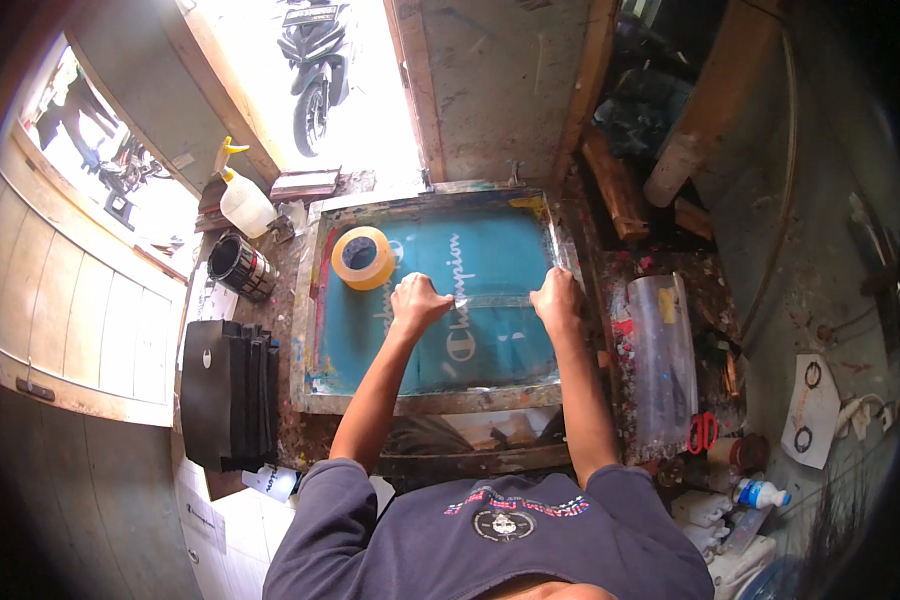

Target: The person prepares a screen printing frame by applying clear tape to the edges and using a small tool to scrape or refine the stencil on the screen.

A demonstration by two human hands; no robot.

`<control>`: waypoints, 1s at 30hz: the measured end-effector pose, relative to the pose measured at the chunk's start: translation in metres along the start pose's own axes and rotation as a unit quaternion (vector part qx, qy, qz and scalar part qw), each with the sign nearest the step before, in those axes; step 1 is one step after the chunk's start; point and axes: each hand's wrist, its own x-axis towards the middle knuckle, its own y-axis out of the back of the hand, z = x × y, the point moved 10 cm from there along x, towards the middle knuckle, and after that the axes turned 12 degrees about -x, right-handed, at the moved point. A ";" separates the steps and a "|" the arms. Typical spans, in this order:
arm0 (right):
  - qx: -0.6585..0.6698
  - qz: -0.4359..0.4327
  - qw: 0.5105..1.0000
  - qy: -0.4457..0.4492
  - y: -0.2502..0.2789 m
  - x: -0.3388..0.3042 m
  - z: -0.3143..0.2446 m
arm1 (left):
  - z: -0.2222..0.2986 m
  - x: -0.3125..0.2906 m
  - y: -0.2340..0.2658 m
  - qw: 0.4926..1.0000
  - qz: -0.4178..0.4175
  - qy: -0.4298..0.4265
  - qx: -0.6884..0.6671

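Observation:
A teal printing screen with pale lettering and marks lies in a paint-stained wooden frame on the workbench. Between my two hands a short strip of see-through tape is stretched crosswise over the lettering. My left hand pinches its left end near the middle of the screen. At the other end my right hand grips the strip, close to the frame's right side. I cannot tell whether the strip touches the mesh. A wide roll of yellowish tape lies flat on the screen, beyond my left hand.
Left of the frame stand a spray bottle, a dark tin and a stack of black sheets. On the right are a clear plastic sheet, red-handled scissors and a small bottle. A motorcycle stands beyond the doorway.

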 end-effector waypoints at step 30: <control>0.013 0.132 0.851 0.508 -0.022 -0.035 -0.092 | 0.061 -0.028 -0.047 0.887 -0.079 -0.452 0.050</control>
